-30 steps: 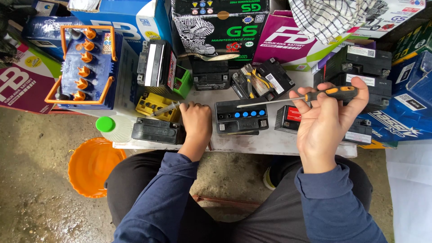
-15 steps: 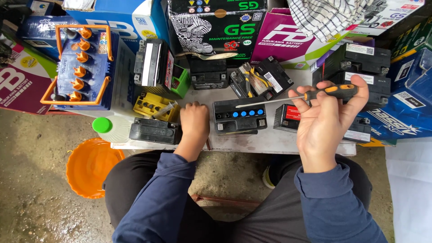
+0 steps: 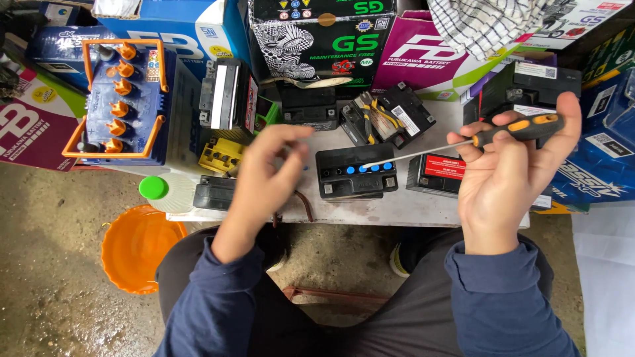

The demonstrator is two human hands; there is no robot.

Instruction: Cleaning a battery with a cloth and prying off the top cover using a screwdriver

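Note:
My right hand (image 3: 509,175) grips a screwdriver (image 3: 463,141) by its black and orange handle; the shaft points left, its tip just over a small black battery (image 3: 356,172) with a row of blue caps. My left hand (image 3: 264,178) hovers left of that battery, fingers pinched together near its left edge; whether something small sits between them I cannot tell. Both arms wear dark blue sleeves.
A low white bench (image 3: 410,208) carries several small black batteries, one with a red label (image 3: 436,173), and a yellow part (image 3: 221,155). A blue battery with orange caps (image 3: 122,99) stands at left. Cardboard boxes line the back. An orange bucket (image 3: 135,248) and a green-capped bottle (image 3: 162,192) sit lower left.
My left hand has lifted off the bench edge and moved right toward the blue-capped battery. The right hand keeps the screwdriver in much the same pose. The camera has moved closer.

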